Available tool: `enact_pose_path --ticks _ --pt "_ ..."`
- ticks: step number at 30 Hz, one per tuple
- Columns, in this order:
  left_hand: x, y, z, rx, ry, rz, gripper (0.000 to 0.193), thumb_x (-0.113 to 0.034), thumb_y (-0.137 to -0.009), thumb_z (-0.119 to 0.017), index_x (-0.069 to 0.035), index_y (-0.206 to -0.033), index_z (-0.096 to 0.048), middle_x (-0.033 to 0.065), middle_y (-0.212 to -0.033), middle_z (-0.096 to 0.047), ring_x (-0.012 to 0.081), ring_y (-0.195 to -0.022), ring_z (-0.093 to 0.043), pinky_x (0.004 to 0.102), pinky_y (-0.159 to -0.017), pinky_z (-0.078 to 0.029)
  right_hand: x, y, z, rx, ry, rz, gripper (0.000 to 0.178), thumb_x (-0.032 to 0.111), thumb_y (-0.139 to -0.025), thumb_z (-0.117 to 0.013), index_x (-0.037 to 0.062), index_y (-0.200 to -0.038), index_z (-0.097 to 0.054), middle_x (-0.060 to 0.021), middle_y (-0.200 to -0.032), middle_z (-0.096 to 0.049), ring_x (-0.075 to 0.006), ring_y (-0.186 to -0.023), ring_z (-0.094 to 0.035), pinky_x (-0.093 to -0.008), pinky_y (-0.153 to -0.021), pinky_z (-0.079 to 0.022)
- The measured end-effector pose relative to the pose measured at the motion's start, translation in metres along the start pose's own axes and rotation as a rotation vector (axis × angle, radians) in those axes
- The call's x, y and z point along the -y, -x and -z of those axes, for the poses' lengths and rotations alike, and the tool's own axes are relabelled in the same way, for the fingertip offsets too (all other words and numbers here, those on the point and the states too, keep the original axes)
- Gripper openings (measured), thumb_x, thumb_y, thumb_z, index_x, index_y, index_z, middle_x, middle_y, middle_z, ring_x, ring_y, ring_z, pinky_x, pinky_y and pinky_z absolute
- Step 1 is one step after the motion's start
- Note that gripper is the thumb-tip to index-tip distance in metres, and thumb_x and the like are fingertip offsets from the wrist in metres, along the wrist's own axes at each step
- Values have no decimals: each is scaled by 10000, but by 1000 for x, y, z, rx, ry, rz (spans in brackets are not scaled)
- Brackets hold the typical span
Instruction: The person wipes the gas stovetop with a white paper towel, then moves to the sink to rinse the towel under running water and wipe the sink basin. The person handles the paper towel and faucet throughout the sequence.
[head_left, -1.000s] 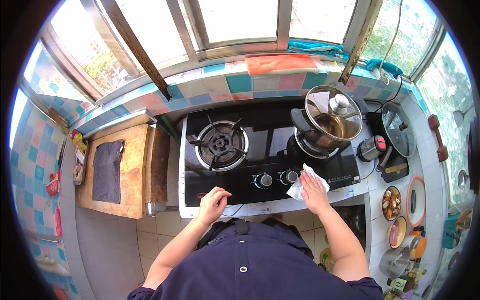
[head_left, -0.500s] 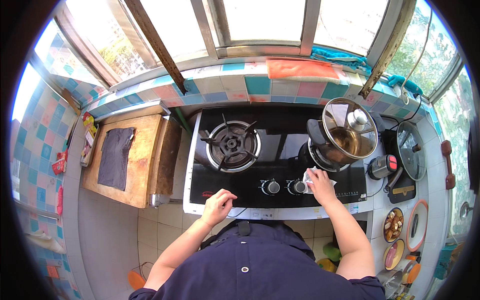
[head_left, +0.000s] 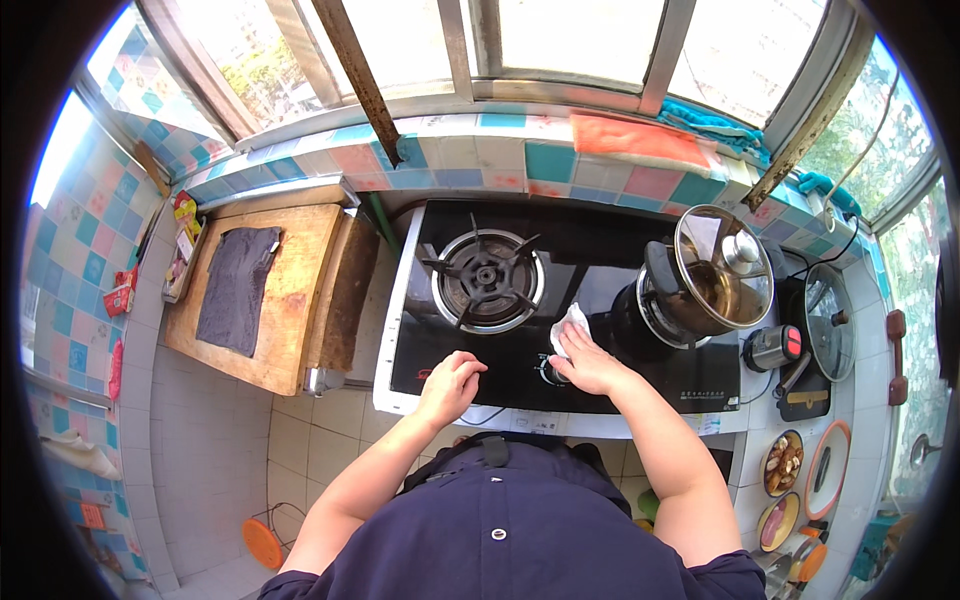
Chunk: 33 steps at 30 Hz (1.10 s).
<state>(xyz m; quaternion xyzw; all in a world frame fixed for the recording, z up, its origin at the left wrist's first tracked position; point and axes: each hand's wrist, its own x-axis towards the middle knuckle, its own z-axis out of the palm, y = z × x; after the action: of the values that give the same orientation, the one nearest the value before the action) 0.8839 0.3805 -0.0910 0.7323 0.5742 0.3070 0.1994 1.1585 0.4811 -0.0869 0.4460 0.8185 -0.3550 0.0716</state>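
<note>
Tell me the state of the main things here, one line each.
Crumpled white cloth or tissue: under the right hand, over the black glass stovetop.
Left hand: loosely curled, nothing visible in it.
Shiny metal pot: covered by a round glass lid, on the right burner.
Dark grey cloth: spread on the wooden chopping board.
Orange towel: draped on the tiled sill.

The right hand (head_left: 596, 368) covers part of the white cloth (head_left: 567, 332) and of a stove knob (head_left: 550, 375). The pot (head_left: 716, 292) hides much of the burner (head_left: 650, 318) at 3 o'clock. The bottom edge cuts off the dark shirt (head_left: 500, 565) at 6 o'clock. Lettering (head_left: 690, 395) at 4 o'clock is too small to read.
</note>
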Motion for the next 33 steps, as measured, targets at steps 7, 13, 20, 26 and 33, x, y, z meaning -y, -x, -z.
enact_pose_path --ticks 7,13,20,26,33 --pt "16 7 13 -16 17 47 89 -60 -836 -591 -64 -912 -636 87 -990 -584 302 -873 -615 382 -752 -513 2 15 -18 -63 -186 -134 791 530 -974 -324 -75 -1457 -161 -246 -1547 -84 -332 -1453 -48 -361 -1178 -90" --pt "25 25 26 52 28 114 95 -84 -857 -581 -95 -933 -636 69 -1007 -583 296 -834 -630 384 -720 -525 20 -32 -4 -14 -82 -170 872 597 -944 -328 -70 -1465 -117 -234 -1556 -36 -329 -1455 -2 -372 -1181 -76" --pt "37 38 44 16 91 83 109 -43 -861 -573 -74 -944 -637 76 -989 -593 264 -767 -631 346 -671 -507 113 -38 -58 69 116 -57 948 619 -896 -424 -63 -1471 -104 -225 -1559 -28 -320 -1457 -15 -369 -1184 -81" --pt "63 71 66 -29 127 150 129 -26 -852 -569 -77 -949 -636 72 -981 -609 277 -766 -638 366 -671 -517 128 -15 -118 -204 335 80 986 603 -842 -528 -28 -1483 -123 -188 -1567 -69 -308 -1461 -32 -409 -1180 -28" --pt "75 91 85 -34 136 126 199 -18 -837 -579 -66 -1027 -617 117 -1054 -591 322 -945 -609 386 -795 -507 199 -84 -148 -187 152 289 748 445 -918 -505 24 -1474 -235 -172 -1556 -162 -298 -1455 -100 -425 -1177 -63"
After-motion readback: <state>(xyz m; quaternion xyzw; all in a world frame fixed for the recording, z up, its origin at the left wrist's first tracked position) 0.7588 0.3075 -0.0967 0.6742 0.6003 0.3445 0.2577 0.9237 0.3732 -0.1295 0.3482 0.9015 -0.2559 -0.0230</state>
